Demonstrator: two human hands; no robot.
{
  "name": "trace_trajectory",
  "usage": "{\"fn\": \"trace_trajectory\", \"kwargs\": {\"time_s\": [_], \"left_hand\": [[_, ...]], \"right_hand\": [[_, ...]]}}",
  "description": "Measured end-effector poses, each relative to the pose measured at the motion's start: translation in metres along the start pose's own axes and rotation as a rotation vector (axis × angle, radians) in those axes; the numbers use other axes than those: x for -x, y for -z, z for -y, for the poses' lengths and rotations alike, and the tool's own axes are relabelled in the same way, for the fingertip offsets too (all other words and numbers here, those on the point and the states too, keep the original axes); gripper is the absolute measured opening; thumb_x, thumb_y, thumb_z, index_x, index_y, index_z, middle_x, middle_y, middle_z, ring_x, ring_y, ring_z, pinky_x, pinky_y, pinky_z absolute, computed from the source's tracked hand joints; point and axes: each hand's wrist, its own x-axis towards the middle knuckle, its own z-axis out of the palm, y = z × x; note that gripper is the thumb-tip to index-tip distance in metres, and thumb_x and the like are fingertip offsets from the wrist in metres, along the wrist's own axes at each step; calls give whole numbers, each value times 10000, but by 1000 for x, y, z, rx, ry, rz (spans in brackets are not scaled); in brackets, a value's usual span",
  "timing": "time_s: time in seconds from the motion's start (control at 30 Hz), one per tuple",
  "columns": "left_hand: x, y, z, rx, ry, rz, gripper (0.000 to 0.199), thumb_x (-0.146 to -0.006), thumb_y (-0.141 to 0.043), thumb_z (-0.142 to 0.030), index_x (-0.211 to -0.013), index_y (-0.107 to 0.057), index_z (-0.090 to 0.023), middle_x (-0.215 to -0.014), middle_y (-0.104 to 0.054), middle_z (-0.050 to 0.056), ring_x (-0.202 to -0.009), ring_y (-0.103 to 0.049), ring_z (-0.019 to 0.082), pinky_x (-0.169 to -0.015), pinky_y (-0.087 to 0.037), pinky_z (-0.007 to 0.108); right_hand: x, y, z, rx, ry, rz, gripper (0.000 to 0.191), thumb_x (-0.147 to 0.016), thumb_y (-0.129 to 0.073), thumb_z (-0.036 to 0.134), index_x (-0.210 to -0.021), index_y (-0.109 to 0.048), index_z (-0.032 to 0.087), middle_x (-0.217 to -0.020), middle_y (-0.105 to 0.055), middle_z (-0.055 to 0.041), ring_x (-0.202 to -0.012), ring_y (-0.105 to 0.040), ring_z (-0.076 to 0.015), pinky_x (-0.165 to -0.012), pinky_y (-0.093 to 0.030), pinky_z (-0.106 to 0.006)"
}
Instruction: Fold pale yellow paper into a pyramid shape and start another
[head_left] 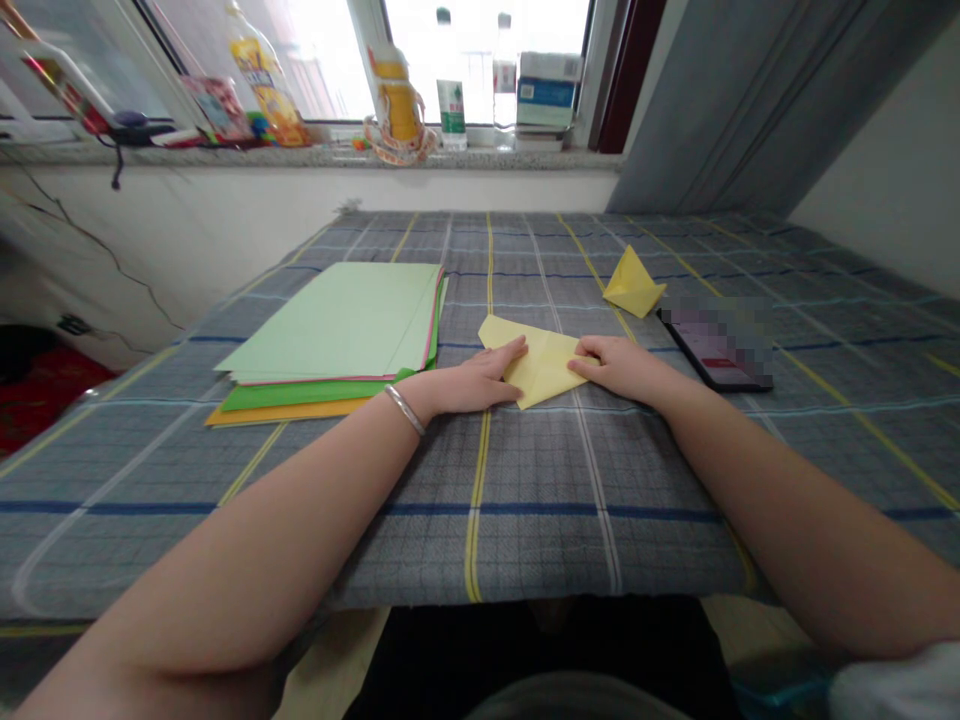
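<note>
A folded piece of yellow paper point(541, 362) lies on the plaid tablecloth between my hands. My left hand point(487, 380), with a silver bangle at the wrist, rests on the paper's left part with its fingers apart. At the right end, my right hand point(611, 367) pinches the paper's edge between thumb and curled fingers. Beyond my right hand a folded yellow paper shape point(632, 284) stands on the cloth with a point upward.
Left of my hands lies a stack of coloured paper point(337, 320), pale green on top. A phone point(716, 350) lies to the right on the tablecloth point(540, 540). Bottles and boxes line the windowsill point(300, 158) behind.
</note>
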Motion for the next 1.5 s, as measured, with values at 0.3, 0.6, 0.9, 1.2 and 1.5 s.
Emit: {"fn": "trace_trajectory", "kwargs": {"time_s": [0.3, 0.6, 0.9, 1.2, 1.5], "left_hand": [[-1, -9, -7, -149, 18, -44, 881, -877, -351, -592, -1531, -73, -72, -1611, -128, 163, -1488, -128, 266, -1198, -135, 382], [-4, -9, -2, -177, 10, -36, 846, -888, -334, -572, -1530, -78, -83, -1606, -158, 165, -1485, -144, 257, -1193, -140, 373], [-3, -7, -5, -189, 12, -2, 890, -857, -420, -546, -1526, -85, -64, -1609, -126, 177, -1487, -124, 269, -1199, -117, 363], [-1, 1, -9, -159, 49, 49, 862, -819, -458, -381, -1532, -83, -77, -1612, -106, 174, -1492, -104, 259, -1199, -146, 386], [-4, -19, -9, -318, 17, -131, 710, -968, -273, -468, -1520, -175, -33, -1595, -198, 163, -1476, -177, 241, -1200, -138, 348]], "right_hand": [[-1, -2, -1, 26, -31, -24, 211, -875, -527, 396, -878, -625, 209, -910, -691, -77, -816, -603, -234, -673, -395, -321], [-2, -4, -1, 58, -32, -29, 198, -876, -525, 392, -867, -602, 210, -908, -686, -85, -814, -596, -236, -667, -385, -323], [-1, -2, 4, 101, -61, -24, 208, -886, -515, 390, -885, -601, 201, -924, -696, -84, -812, -600, -229, -655, -381, -314], [0, -1, 5, 118, -71, -14, 206, -889, -511, 382, -903, -616, 205, -938, -700, -76, -832, -612, -224, -658, -385, -302], [-1, -3, 4, 101, -69, -27, 206, -883, -514, 373, -908, -620, 198, -938, -703, -73, -826, -611, -213, -667, -390, -296]]}}
